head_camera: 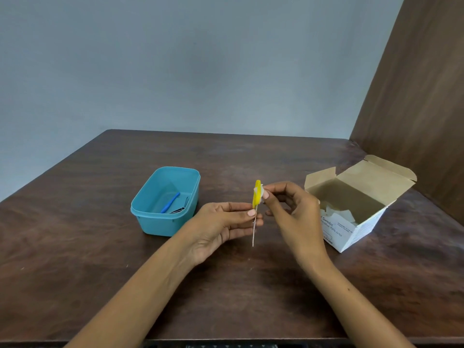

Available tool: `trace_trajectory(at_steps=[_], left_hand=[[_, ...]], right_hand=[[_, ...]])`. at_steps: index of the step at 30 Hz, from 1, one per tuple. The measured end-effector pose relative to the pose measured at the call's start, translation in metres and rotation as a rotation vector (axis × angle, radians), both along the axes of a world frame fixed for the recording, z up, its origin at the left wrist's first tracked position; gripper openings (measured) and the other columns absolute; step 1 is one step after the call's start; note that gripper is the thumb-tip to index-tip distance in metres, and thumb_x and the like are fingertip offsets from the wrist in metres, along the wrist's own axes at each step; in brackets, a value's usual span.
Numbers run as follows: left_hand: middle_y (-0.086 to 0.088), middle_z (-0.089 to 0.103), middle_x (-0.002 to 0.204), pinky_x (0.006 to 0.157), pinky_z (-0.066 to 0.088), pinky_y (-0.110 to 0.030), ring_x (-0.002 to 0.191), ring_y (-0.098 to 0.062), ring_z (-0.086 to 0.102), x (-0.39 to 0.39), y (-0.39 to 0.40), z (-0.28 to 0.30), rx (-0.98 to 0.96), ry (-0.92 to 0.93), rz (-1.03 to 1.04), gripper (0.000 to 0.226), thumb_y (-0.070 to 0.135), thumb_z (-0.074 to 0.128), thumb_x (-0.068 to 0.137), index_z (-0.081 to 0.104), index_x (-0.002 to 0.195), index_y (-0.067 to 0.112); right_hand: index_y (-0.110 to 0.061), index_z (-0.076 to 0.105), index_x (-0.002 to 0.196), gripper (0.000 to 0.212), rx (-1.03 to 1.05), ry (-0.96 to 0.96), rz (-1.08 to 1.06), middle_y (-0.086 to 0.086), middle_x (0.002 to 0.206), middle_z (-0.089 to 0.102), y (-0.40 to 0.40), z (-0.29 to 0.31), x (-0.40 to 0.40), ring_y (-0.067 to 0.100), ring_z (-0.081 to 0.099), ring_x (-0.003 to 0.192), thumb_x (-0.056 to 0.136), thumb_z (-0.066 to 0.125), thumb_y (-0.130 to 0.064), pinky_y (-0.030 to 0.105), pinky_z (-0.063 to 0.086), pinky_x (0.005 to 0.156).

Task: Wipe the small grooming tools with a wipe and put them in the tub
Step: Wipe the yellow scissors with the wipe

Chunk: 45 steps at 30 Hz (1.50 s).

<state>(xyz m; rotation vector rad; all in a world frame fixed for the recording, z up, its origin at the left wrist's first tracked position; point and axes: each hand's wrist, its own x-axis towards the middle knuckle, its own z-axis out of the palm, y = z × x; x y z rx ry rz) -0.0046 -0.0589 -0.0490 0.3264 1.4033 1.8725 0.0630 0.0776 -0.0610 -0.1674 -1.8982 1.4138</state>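
A small tool with a yellow handle (pixel 256 194) is held upright above the table (pixel 100 247), yellow end up, thin metal end pointing down. It is pinched at mid-length by the left hand (pixel 226 226). A white wipe (pixel 263 192) is pinched against the handle by the right hand (pixel 292 204). The blue tub (pixel 153 219) stands to the left, a box (pixel 351 204) to the right.

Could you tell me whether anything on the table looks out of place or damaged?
Nothing stands out. The blue tub sits upright with tools inside, the swab box stands open, and both hands hold the yellow-handled tool upright between them, nothing spilled.
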Motion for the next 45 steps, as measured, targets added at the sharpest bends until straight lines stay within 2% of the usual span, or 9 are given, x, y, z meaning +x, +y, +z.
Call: trace_trajectory(at_steps=[6, 9, 13, 17, 21, 25, 28, 37, 45], left_hand=[[-0.012, 0.073, 0.085, 0.071, 0.058, -0.026, 0.080, -0.016, 0.070, -0.001, 0.000, -0.003, -0.031, 0.140, -0.081, 0.021, 0.003, 0.062, 0.084, 0.068, 0.103, -0.004], [-0.011, 0.072, 0.079, 0.074, 0.057, -0.026, 0.076, -0.015, 0.069, 0.000, 0.001, -0.005, -0.070, 0.231, -0.035, 0.015, 0.000, 0.063, 0.083, 0.071, 0.096, -0.002], [-0.010, 0.073, 0.075, 0.063, 0.055, -0.021, 0.068, -0.014, 0.068, 0.005, 0.003, -0.008, -0.134, 0.405, 0.013, 0.013, -0.003, 0.062, 0.084, 0.071, 0.092, -0.004], [-0.017, 0.073, 0.082, 0.066, 0.057, -0.023, 0.069, -0.015, 0.068, 0.008, 0.004, -0.006, -0.166, 0.510, -0.013, 0.013, -0.002, 0.061, 0.087, 0.072, 0.094, 0.000], [-0.013, 0.071, 0.075, 0.070, 0.055, -0.027, 0.067, -0.014, 0.065, 0.007, 0.005, -0.009, -0.208, 0.649, 0.017, 0.014, -0.001, 0.058, 0.089, 0.071, 0.088, 0.002], [-0.010, 0.072, 0.073, 0.067, 0.055, -0.024, 0.068, -0.013, 0.068, 0.004, 0.005, -0.010, -0.232, 0.714, 0.059, 0.016, 0.002, 0.059, 0.089, 0.073, 0.083, 0.008], [-0.007, 0.074, 0.076, 0.067, 0.054, -0.019, 0.069, -0.011, 0.070, 0.005, 0.005, -0.010, -0.258, 0.762, 0.053, 0.015, 0.003, 0.059, 0.088, 0.073, 0.086, 0.008], [-0.009, 0.073, 0.076, 0.064, 0.054, -0.017, 0.065, -0.010, 0.070, 0.004, 0.004, -0.010, -0.246, 0.740, 0.100, 0.018, 0.000, 0.060, 0.087, 0.071, 0.083, 0.013], [-0.004, 0.072, 0.070, 0.066, 0.053, -0.017, 0.063, -0.008, 0.068, 0.002, 0.005, -0.012, -0.253, 0.826, 0.139, 0.017, 0.002, 0.061, 0.087, 0.072, 0.084, 0.014]], right_hand=[[-0.021, 0.066, 0.083, 0.007, 0.463, -0.035, -0.131, -0.009, 0.082, 0.064, 0.000, -0.007, 0.000, 0.007, 0.060, 0.071, 0.083, 0.069, -0.014, 0.015, 0.045, 0.057], [-0.019, 0.065, 0.083, 0.004, 0.648, -0.046, -0.147, -0.007, 0.083, 0.060, 0.001, -0.009, 0.000, 0.006, 0.055, 0.071, 0.084, 0.067, -0.016, 0.025, 0.048, 0.056], [-0.016, 0.063, 0.083, 0.003, 0.823, -0.032, -0.218, -0.001, 0.083, 0.060, 0.003, -0.006, 0.000, 0.016, 0.057, 0.070, 0.085, 0.063, -0.017, 0.037, 0.049, 0.051], [-0.013, 0.063, 0.079, 0.005, 0.822, -0.036, -0.336, 0.004, 0.080, 0.061, 0.011, 0.002, -0.004, 0.024, 0.059, 0.066, 0.083, 0.065, -0.013, 0.035, 0.046, 0.049], [-0.014, 0.062, 0.082, 0.009, 0.839, -0.050, -0.283, 0.002, 0.082, 0.061, 0.005, -0.004, 0.000, 0.022, 0.059, 0.068, 0.087, 0.056, -0.020, 0.039, 0.047, 0.048], [-0.015, 0.062, 0.085, 0.018, 0.896, -0.026, -0.187, -0.002, 0.087, 0.061, -0.007, -0.004, 0.005, 0.018, 0.057, 0.078, 0.089, 0.047, -0.024, 0.037, 0.048, 0.051], [-0.013, 0.062, 0.082, 0.016, 0.939, 0.000, -0.278, 0.001, 0.083, 0.061, -0.004, 0.000, 0.000, 0.022, 0.058, 0.075, 0.088, 0.049, -0.020, 0.037, 0.046, 0.050], [-0.011, 0.063, 0.083, 0.006, 0.739, 0.017, -0.454, 0.005, 0.083, 0.063, 0.008, 0.002, 0.000, 0.025, 0.059, 0.074, 0.085, 0.059, -0.015, 0.037, 0.046, 0.051], [-0.013, 0.065, 0.081, 0.013, 0.839, -0.011, -0.378, 0.003, 0.081, 0.063, 0.005, -0.004, 0.002, 0.024, 0.059, 0.072, 0.085, 0.055, -0.020, 0.035, 0.046, 0.047]])
